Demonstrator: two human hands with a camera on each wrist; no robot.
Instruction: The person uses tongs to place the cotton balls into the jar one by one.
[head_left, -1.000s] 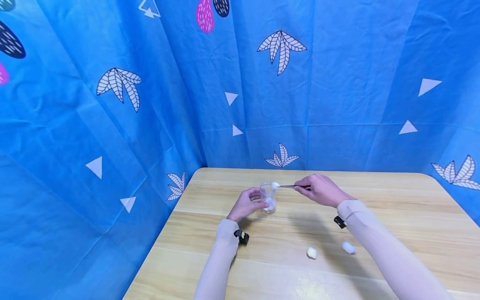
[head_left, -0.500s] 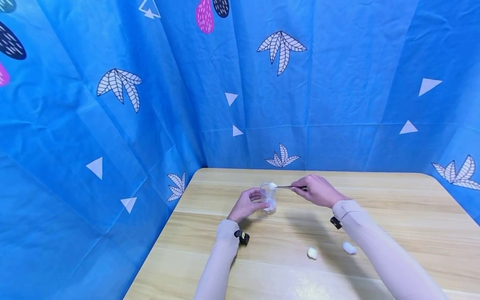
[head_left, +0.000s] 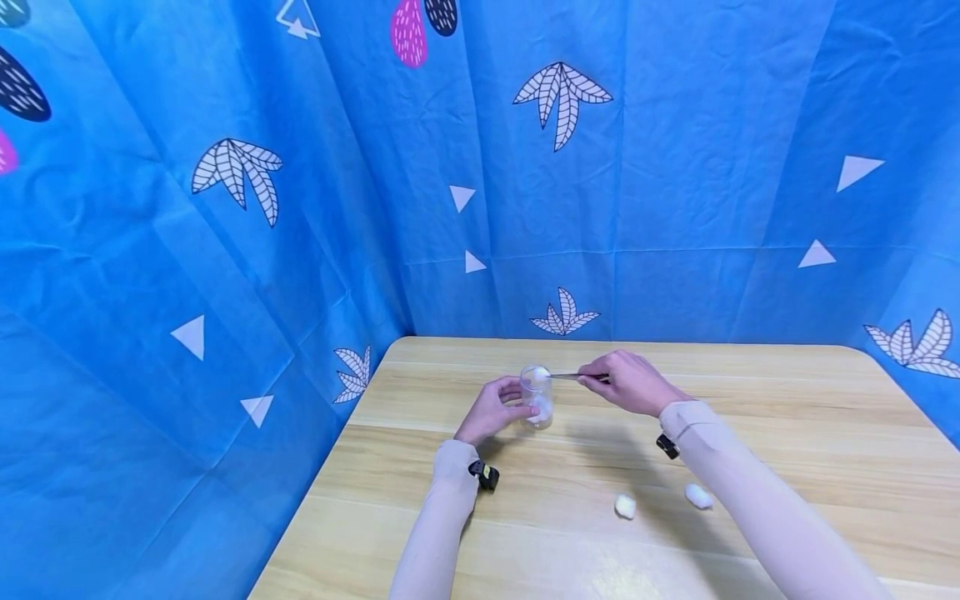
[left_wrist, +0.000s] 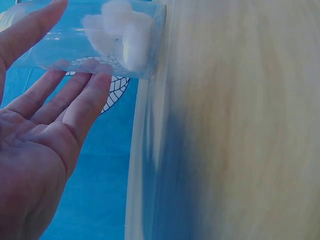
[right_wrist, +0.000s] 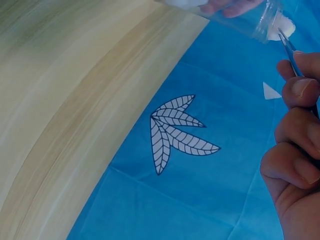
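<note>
A clear jar (head_left: pixel 527 392) stands upright on the table, with several cotton balls (left_wrist: pixel 135 45) in its lower part. My left hand (head_left: pixel 491 410) holds it from the left, thumb on one side and fingertips on the other. My right hand (head_left: pixel 628 383) grips metal tweezers (head_left: pixel 566 376) that point left toward the jar. Their tips pinch another cotton ball (right_wrist: pixel 284 27) right at the jar's open mouth. In the right wrist view, curled fingers (right_wrist: pixel 295 132) wrap the tweezers.
Two loose cotton balls, a nearer one (head_left: pixel 625 506) and one by the right sleeve (head_left: pixel 698 496), lie on the wooden table (head_left: pixel 555 533). A blue patterned curtain (head_left: pixel 675 183) hangs behind the table and along its left side.
My right hand has moved left with the tweezers, bringing the pinched cotton ball from beside the jar's rim to over its mouth. My left hand and the jar have stayed in place.
</note>
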